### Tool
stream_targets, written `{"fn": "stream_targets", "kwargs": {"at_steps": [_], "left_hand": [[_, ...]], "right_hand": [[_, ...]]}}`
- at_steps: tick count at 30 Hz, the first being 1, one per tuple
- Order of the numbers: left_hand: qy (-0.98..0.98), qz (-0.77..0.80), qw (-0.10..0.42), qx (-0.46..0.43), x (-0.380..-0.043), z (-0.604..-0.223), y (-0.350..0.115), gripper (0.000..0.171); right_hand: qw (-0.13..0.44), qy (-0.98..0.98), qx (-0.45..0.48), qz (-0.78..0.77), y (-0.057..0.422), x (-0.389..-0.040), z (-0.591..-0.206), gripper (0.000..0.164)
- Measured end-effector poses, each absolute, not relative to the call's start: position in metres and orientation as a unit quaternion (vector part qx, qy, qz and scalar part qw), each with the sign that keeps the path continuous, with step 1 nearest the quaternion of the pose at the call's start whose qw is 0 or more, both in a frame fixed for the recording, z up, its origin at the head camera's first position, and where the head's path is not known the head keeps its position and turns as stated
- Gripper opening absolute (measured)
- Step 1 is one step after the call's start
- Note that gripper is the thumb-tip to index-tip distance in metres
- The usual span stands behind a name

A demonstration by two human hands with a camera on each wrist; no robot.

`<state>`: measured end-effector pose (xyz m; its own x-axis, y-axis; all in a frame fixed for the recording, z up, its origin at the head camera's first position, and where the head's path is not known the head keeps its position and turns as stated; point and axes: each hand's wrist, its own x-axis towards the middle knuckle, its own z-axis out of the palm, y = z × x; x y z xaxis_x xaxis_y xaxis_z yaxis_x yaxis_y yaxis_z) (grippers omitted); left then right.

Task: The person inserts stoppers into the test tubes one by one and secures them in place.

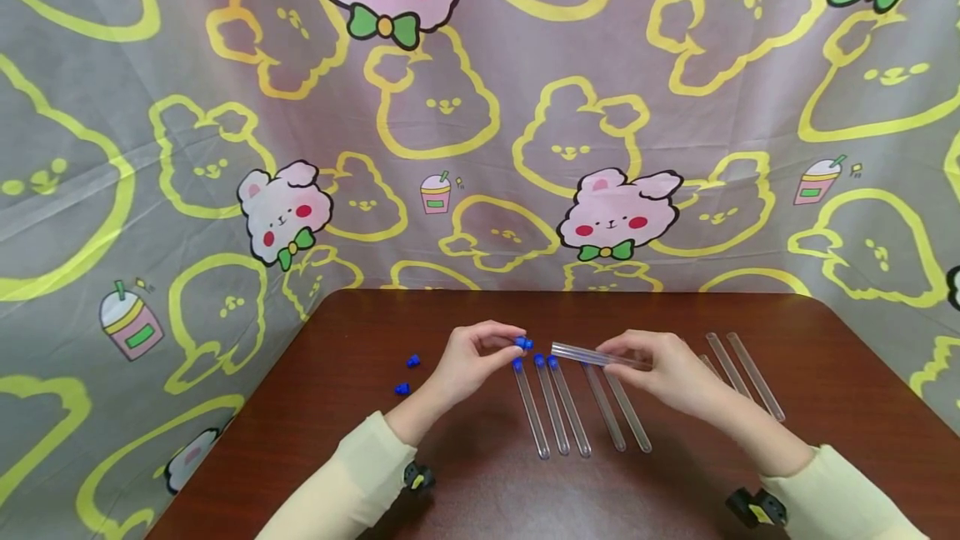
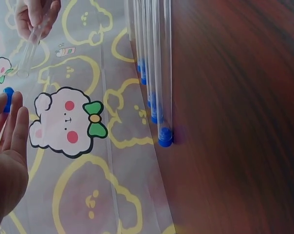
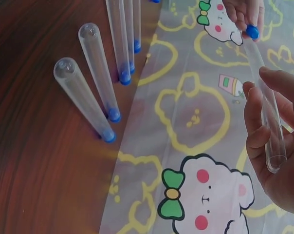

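1. Left hand (image 1: 468, 361): the thumb and fingers pinch a blue stopper (image 1: 524, 343), holding it clear of the bench (image 1: 465, 482).
2. Right hand (image 1: 670, 367): the fingers curl round a clear test tube (image 1: 577, 354), held nearly level above the bench, its mouth toward the stopper. In the head view, a small gap separates the two.
3. Judged from this alignment, the step in hand is fitting the stopper. Bring both parts onto one axis, narrow end of the stopper first.
4. Grip the tube near its mouth to limit tilt. Press straight with a slight twist; do not force an angled stopper, as the tube may slip or crack.
5. Stoppered tubes (image 1: 552, 408): five lie side by side below the hands, blue ends away from the person. No contents are visible in them or in the held tube.
6. Unstoppered tubes (image 1: 756, 377): three lie beyond the right hand, one partly hidden; no contents can be made out.
7. Loose stoppers (image 1: 413, 361): two lie on the bench left of the left hand.
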<state>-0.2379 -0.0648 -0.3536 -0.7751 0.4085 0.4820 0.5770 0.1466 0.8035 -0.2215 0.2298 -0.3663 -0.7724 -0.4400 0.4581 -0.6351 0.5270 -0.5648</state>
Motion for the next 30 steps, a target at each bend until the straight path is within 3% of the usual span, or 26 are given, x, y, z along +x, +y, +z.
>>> {"fn": "stream_targets", "kwargs": {"at_steps": [18, 30], "left_hand": [[-0.743, -0.574, 0.059, -0.340, -0.237, -0.353, -0.058, 0.021], [-0.744, -0.564, 0.069, -0.352, -0.241, -0.357, -0.058, 0.022]], "right_hand": [[0.100, -0.872, 0.297, 0.377, 0.218, -0.220, -0.360, 0.020], [0.123, -0.853, 0.329, 0.385, 0.215, -0.222, -0.360, 0.017]]}}
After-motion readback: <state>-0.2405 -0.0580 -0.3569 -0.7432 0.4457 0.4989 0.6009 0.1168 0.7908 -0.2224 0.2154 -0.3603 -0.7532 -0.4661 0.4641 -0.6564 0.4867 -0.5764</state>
